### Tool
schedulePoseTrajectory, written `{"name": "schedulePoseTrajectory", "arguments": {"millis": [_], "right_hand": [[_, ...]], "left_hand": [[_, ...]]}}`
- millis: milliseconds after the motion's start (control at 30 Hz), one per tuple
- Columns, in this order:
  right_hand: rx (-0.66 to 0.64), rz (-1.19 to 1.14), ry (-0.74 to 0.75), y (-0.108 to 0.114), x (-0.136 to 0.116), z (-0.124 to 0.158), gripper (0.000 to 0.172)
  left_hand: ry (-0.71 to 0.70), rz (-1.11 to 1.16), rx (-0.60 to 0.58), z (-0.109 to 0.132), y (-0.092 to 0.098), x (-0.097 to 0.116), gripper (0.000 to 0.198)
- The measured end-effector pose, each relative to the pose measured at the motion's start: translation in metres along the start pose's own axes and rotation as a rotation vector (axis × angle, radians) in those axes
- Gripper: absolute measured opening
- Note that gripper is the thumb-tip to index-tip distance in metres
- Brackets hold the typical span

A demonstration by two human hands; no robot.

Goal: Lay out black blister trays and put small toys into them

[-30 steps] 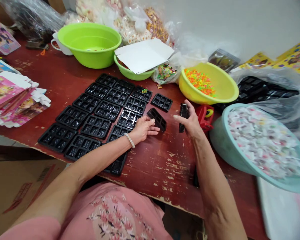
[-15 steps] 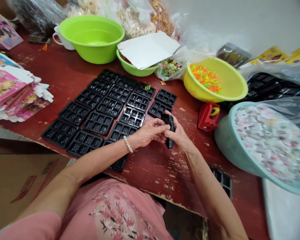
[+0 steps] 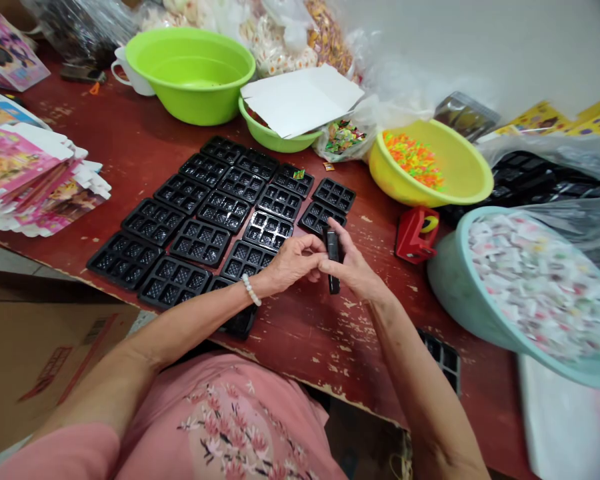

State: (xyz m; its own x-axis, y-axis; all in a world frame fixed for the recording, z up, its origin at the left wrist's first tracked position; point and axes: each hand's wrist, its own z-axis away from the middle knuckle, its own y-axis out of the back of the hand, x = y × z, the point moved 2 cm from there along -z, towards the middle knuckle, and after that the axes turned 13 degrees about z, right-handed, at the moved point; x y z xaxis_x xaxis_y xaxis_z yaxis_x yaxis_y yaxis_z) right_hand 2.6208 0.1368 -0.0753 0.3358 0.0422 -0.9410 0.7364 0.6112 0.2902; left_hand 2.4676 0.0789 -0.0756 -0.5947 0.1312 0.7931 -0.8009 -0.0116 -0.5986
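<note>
My right hand [image 3: 355, 270] grips a black plastic tray [image 3: 334, 257], held on edge above the table, thumb on the near side and fingers behind. My left hand [image 3: 297, 263], with a beaded bracelet at the wrist, is closed in a pinch at the tray's left side; its fingertips are partly hidden. Rows of black compartment trays [image 3: 200, 241] lie flat to the left of my hands, some under my left forearm. Just beyond my fingers lies another black tray [image 3: 323, 217]. A small green packet [image 3: 299, 175] rests in one of the far trays.
A red tape dispenser [image 3: 414, 235] stands right of my hands. Beyond are a yellow basin [image 3: 460, 180] of bright pieces, a blue tub [image 3: 455, 300] of wrapped sweets and a green basin [image 3: 195, 100]. Folded printed boxes [image 3: 25, 167] pile up at left; one tray [image 3: 447, 363] lies by my right forearm.
The held tray has turned so it looks narrower, more edge-on. My left thumb has drawn back slightly from its face. The view has shifted a little.
</note>
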Motion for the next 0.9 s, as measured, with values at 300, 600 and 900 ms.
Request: {"name": "schedulePoseTrajectory", "arguments": {"millis": [300, 600, 900], "right_hand": [[0.339, 0.017, 0.034, 0.058, 0.015, -0.015, 0.107], [0.118, 0.278, 0.117, 0.026, 0.004, 0.025, 0.127], [-0.013, 0.011, 0.047, -0.016, -0.006, 0.044, 0.131]], "left_hand": [[0.228, 0.355, 0.365, 0.021, 0.006, -0.027, 0.031], [0.499, 0.512, 0.316, 0.052, -0.014, -0.026, 0.018], [0.164, 0.298, 0.037, 0.045, -0.011, -0.014, 0.042]]}}
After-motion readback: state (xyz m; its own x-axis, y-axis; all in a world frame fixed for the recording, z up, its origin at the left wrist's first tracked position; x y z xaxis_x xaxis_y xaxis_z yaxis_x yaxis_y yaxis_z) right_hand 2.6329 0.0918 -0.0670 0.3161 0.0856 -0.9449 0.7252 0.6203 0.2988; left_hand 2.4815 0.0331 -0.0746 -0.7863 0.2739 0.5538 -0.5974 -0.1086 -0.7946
